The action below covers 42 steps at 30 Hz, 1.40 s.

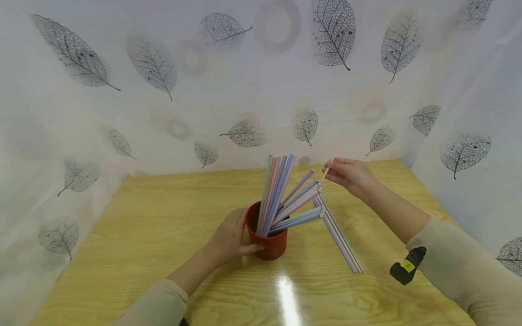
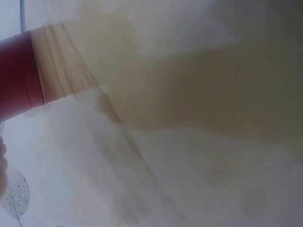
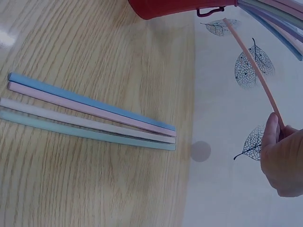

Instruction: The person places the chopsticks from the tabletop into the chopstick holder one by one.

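Note:
A red mug (image 1: pixel 271 248) stands on the table, full of pastel chopsticks (image 1: pixel 274 194), some upright and others leaning far to the right. My left hand (image 1: pixel 232 237) holds the mug from its left side, thumb across the front. Only fingertips show at the edge of the left wrist view. Raised to the right of the mug, my right hand (image 1: pixel 346 175) pinches one orange chopstick (image 3: pixel 255 70) near its end. Several more chopsticks (image 3: pixel 94 108) in blue, pink, white and green lie side by side on the table below that hand.
The wood-grain table (image 1: pixel 163 217) meets a pale cloth backdrop (image 1: pixel 261 81) printed with leaves behind it and at both sides. A black strap with a device (image 1: pixel 408 266) hangs at the right wrist.

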### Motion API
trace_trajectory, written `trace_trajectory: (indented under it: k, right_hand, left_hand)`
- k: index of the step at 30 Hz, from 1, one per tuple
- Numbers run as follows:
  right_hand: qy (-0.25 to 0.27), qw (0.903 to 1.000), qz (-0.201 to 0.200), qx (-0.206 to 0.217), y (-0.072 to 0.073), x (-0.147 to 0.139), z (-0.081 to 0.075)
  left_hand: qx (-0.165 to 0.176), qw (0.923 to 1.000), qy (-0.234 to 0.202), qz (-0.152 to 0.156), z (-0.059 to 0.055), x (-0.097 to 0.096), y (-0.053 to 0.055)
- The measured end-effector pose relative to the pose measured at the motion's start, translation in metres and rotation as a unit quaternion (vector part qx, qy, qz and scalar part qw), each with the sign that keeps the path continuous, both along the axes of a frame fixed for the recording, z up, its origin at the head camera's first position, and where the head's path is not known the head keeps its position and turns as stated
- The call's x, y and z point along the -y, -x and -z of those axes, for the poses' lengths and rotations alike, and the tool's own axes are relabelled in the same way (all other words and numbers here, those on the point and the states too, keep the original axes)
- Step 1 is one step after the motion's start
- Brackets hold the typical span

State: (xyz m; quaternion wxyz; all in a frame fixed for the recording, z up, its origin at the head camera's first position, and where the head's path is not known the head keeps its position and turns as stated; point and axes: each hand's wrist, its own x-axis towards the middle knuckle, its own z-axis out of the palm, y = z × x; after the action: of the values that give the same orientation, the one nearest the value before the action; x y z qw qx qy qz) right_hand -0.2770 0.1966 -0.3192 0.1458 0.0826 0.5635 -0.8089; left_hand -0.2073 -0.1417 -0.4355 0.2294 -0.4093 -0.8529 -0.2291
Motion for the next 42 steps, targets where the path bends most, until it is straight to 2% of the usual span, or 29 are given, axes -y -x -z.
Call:
trace_trajectory:
  k: [5,13,20,25,29,32,35,38,42]
  right_hand:
    - [0.082,0.9955,0.040,0.028,0.004,0.001,-0.008]
    - [0.165,0.9832,0.078,-0.002,0.010,0.010,-0.013]
    - [0.178,0.9820,0.061,-0.021,0.009,0.019,-0.016]
    - [0.173,0.9824,0.033,-0.063,0.008,0.026,-0.014]
    - [0.156,0.9831,0.007,-0.095,0.005,0.033,-0.009]
    - [0.120,0.9850,-0.024,-0.122,0.004,0.038,-0.005]
    - [0.063,0.9846,-0.059,-0.152,0.002,0.044,0.000]
    - [-0.006,0.9799,-0.086,-0.180,0.001,0.050,0.005]
    - [-0.071,0.9735,-0.093,-0.196,-0.002,0.058,0.009]
  left_hand:
    - [0.000,1.0000,0.003,-0.001,-0.002,0.000,-0.001]
    - [0.004,1.0000,0.003,-0.005,-0.003,0.001,-0.001]
    - [0.003,1.0000,0.003,-0.005,-0.003,0.001,-0.001]
    - [0.005,1.0000,0.003,-0.006,-0.002,0.001,-0.001]
    - [-0.002,1.0000,-0.001,-0.002,-0.003,0.001,-0.001]
    - [-0.008,1.0000,-0.002,-0.001,-0.003,0.001,-0.001]
    - [-0.012,0.9999,-0.003,0.001,-0.003,0.001,-0.001]
    - [-0.010,0.9999,-0.003,0.002,-0.003,0.000,-0.002]
    - [-0.004,1.0000,-0.003,0.001,-0.002,0.000,-0.002]
